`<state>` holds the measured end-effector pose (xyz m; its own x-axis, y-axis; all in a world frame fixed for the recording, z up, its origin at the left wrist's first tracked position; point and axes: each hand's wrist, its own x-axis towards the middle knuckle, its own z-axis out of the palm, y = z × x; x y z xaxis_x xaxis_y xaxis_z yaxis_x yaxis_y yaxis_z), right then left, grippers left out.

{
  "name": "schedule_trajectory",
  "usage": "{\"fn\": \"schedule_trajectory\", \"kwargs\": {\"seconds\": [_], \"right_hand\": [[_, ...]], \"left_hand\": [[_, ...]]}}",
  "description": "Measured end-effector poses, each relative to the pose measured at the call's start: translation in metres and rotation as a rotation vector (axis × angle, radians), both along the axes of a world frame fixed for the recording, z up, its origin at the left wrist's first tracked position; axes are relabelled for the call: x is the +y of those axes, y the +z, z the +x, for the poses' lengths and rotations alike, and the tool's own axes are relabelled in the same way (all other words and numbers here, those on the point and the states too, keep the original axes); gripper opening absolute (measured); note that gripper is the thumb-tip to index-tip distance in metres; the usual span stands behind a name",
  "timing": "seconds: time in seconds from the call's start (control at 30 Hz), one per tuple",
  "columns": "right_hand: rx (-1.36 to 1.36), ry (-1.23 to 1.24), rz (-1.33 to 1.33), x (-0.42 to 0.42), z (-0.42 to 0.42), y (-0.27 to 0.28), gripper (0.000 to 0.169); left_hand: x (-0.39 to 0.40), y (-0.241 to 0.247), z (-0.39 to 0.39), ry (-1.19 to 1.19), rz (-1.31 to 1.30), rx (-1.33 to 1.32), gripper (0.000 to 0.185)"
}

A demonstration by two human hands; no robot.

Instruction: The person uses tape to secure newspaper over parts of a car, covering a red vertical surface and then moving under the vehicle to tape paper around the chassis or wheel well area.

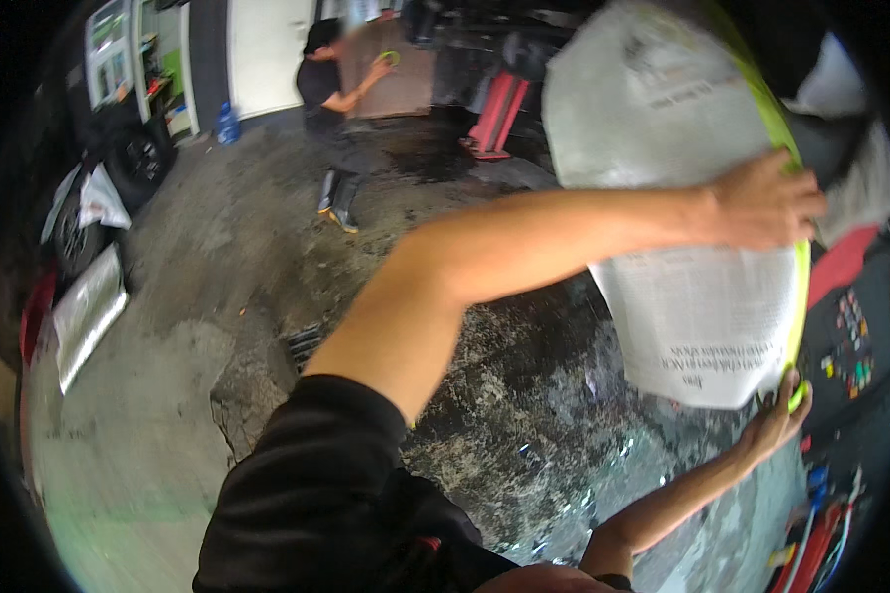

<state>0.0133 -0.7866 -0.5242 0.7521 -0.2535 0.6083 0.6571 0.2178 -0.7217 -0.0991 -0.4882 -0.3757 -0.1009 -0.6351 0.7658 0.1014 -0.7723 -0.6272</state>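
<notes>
A large sheet of newspaper point(697, 319) hangs at the right, with yellow-green masking tape point(802, 289) along its right edge against a dark vehicle body. My left hand point(767, 200) lies over the taped edge at mid-height, fingers bent on the tape; whether they pinch it cannot be told. Lower down, at the bottom corner of the paper, my right hand point(779, 422) holds a roll of yellow-green tape point(797, 396), from which the strip runs up the edge. My left forearm crosses in front of the paper and hides part of it.
A person point(322, 89) in dark clothes stands at the upper left with a green tape ring beside a brown panel. Behind are a red stand point(495, 115), a blue water jug point(228, 124) and wheels point(139, 159). Silvery sheeting point(93, 319) lies left. The concrete floor point(519, 415) looks wet.
</notes>
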Motion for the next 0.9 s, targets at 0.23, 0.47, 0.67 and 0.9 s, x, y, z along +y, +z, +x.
{"fn": "schedule_trajectory", "kwargs": {"seconds": [0.23, 0.47, 0.67, 0.9], "right_hand": [[-0.039, 0.210, 0.164, 0.034, -0.026, -0.006, 0.042], [0.068, 0.381, 0.277, 0.050, -0.014, -0.015, 0.045], [0.024, 0.425, 0.273, 0.063, -0.002, -0.032, 0.038], [0.222, 0.563, 0.554, 0.126, -0.031, -0.079, 0.041]], "left_hand": [[0.012, 0.012, -0.025, 0.281, 0.145, 0.233, 0.021], [0.016, 0.020, -0.020, 0.168, 0.220, 0.118, 0.013], [0.017, 0.020, -0.017, 0.212, 0.214, 0.099, 0.016], [0.027, 0.015, -0.014, 0.223, 0.149, 0.166, 0.020]]}}
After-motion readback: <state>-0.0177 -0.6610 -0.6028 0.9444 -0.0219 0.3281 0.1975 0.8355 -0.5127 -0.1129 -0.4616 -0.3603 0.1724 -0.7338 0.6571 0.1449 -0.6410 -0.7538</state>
